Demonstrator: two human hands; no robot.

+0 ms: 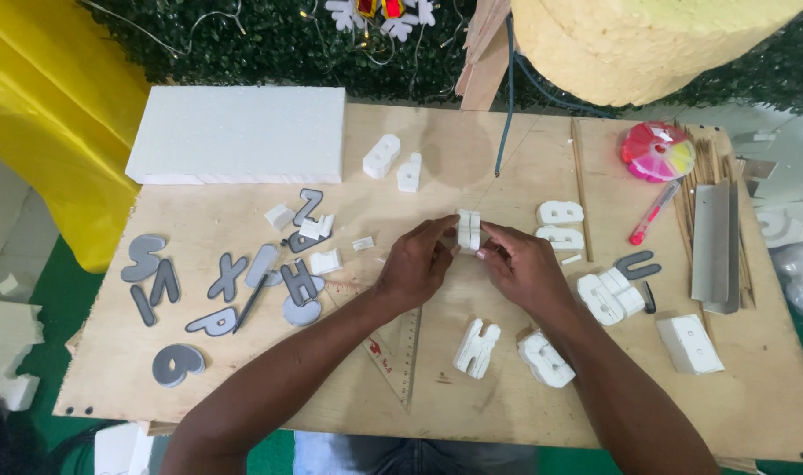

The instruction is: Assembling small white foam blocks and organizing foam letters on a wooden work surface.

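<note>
Both my hands meet at the middle of a plywood table (243, 387). My left hand (414, 262) and my right hand (520, 264) together pinch a small white foam block (468, 229), holding it upright between the fingertips. A thin taut wire (503, 123) comes down from above toward the block. Under my left forearm lies a clear triangular ruler (399, 352). White foam letters (477, 347) lie just in front of my hands, and more foam letters (560, 213) rest to the right of the block.
Several grey card letter templates (159, 281) and a black pen (250, 302) lie at the left. A thick white foam slab (238, 132) sits at the back left. At the right are a pink round pin box (656, 151), a pink pen (654, 213), wooden sticks (580, 185) and a metal angle strip (712, 246).
</note>
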